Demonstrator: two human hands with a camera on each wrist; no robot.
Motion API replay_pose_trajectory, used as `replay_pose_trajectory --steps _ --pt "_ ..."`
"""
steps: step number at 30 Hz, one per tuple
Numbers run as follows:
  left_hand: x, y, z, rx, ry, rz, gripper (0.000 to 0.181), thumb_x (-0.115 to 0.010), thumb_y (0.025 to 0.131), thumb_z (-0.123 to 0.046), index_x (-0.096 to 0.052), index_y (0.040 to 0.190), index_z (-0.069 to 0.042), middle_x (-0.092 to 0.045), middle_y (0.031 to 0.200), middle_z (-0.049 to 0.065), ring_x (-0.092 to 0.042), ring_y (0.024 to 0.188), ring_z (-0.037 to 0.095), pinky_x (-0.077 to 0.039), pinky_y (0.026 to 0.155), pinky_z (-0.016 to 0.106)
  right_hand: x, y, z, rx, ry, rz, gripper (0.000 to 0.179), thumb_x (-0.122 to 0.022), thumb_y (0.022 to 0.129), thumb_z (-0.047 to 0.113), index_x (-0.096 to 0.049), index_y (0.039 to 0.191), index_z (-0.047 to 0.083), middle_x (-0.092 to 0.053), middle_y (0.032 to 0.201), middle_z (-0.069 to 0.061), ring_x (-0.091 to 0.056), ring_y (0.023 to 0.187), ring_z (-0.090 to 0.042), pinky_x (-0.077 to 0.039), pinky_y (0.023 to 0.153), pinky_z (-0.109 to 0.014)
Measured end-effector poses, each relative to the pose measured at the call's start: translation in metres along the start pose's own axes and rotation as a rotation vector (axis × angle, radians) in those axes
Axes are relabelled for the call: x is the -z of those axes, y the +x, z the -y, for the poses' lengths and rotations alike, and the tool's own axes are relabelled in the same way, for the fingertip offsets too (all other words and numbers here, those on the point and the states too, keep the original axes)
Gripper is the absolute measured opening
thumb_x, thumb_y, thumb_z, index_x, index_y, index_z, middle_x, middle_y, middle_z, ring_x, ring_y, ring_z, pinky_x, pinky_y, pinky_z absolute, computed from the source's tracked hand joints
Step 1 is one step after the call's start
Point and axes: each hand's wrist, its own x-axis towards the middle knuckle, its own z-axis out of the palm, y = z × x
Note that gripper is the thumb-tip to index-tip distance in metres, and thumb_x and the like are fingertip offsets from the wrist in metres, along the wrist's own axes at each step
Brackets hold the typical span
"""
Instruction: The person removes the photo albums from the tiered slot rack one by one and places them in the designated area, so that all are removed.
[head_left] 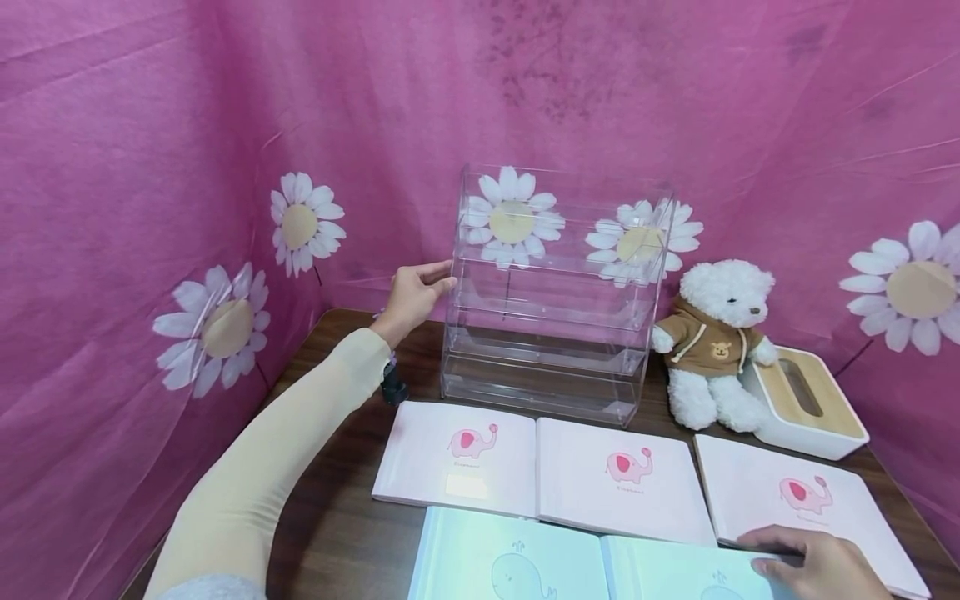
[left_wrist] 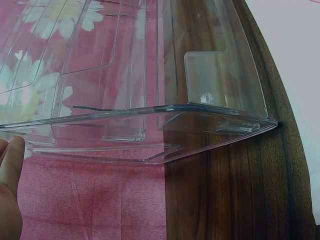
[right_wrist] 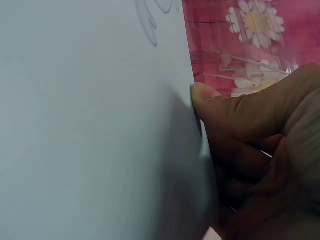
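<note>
A clear acrylic tiered rack (head_left: 547,367) stands on the wooden table. My left hand (head_left: 412,296) touches its left side with thumb and fingertips; in the left wrist view, the thumb (left_wrist: 11,167) meets the edge of the side panel. My right hand (head_left: 828,562) pinches the right edge of a light-blue book with a whale (head_left: 660,562). In the right wrist view, the thumb (right_wrist: 205,95) presses that book's edge and the other fingers curl beneath. Another whale book (head_left: 465,542) lies to its left. Behind them lie three pale-pink elephant books: left (head_left: 420,450), middle (head_left: 573,467), right (head_left: 738,475).
A white teddy bear in a brown hoodie (head_left: 701,333) sits right of the rack. Beside it is a white tissue box with a wooden top (head_left: 821,437). A small dark object (head_left: 393,387) stands near the rack's left foot. Pink flowered cloth (head_left: 375,100) hangs behind the table.
</note>
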Motion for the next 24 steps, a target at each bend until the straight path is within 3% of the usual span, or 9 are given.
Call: replay_pose_trajectory --steps 4,8,11,15,20,24 --pt "-0.001 0.0 0.0 0.0 -0.015 -0.002 0.041 -0.075 0.093 -0.018 -0.068 0.133 -0.014 -0.071 0.129 0.009 -0.069 0.121 0.019 -0.055 0.105 0.033 0.0 -0.001 0.0 -0.014 0.028 -0.009 0.036 -0.089 0.071 0.037 -0.078 0.104 0.027 -0.079 0.102 0.002 -0.07 0.094 -0.017 -0.056 0.082 -0.049" --pt "-0.001 -0.001 0.0 0.003 -0.015 -0.009 0.04 -0.075 0.093 -0.019 -0.069 0.132 -0.014 -0.072 0.128 0.009 -0.069 0.12 0.019 -0.054 0.106 0.033 0.003 -0.003 0.0 -0.001 0.049 -0.033 0.038 -0.087 0.073 0.042 -0.077 0.107 0.028 -0.078 0.101 0.007 -0.061 0.085 0.007 -0.053 0.076 -0.032" --pt "-0.002 -0.001 0.0 0.002 -0.023 -0.007 0.039 -0.075 0.093 -0.019 -0.069 0.131 -0.013 -0.072 0.127 0.01 -0.069 0.119 0.019 -0.054 0.106 0.033 0.005 -0.004 0.0 0.047 0.05 -0.099 0.036 -0.086 0.076 0.042 -0.077 0.108 0.027 -0.078 0.096 0.011 -0.052 0.08 0.018 -0.048 0.069 -0.021" --pt "-0.002 -0.003 0.0 -0.004 -0.042 -0.005 0.038 -0.076 0.092 -0.018 -0.07 0.129 -0.011 -0.073 0.125 0.011 -0.07 0.118 0.02 -0.056 0.103 0.032 0.008 -0.005 0.0 0.07 0.09 -0.212 0.034 -0.083 0.082 0.039 -0.077 0.108 0.02 -0.074 0.087 0.015 -0.05 0.075 0.019 -0.044 0.062 -0.016" --pt "-0.002 -0.005 0.0 -0.01 -0.081 -0.02 0.038 -0.077 0.091 -0.017 -0.071 0.127 -0.007 -0.074 0.123 0.014 -0.072 0.113 0.022 -0.06 0.094 0.028 0.015 -0.001 -0.006 0.178 0.282 -0.398 0.024 -0.078 0.09 0.019 -0.072 0.109 0.006 -0.066 0.087 0.028 -0.052 0.075 0.017 -0.042 0.061 -0.009" --pt "-0.001 -0.007 0.001 -0.003 -0.098 -0.021 0.038 -0.076 0.092 -0.017 -0.071 0.127 -0.006 -0.073 0.124 0.015 -0.075 0.106 0.023 -0.061 0.091 0.029 0.029 0.004 -0.012 0.255 0.436 -0.477 0.015 -0.073 0.093 0.012 -0.069 0.109 0.012 -0.063 0.092 0.036 -0.058 0.079 0.016 -0.043 0.066 -0.003"
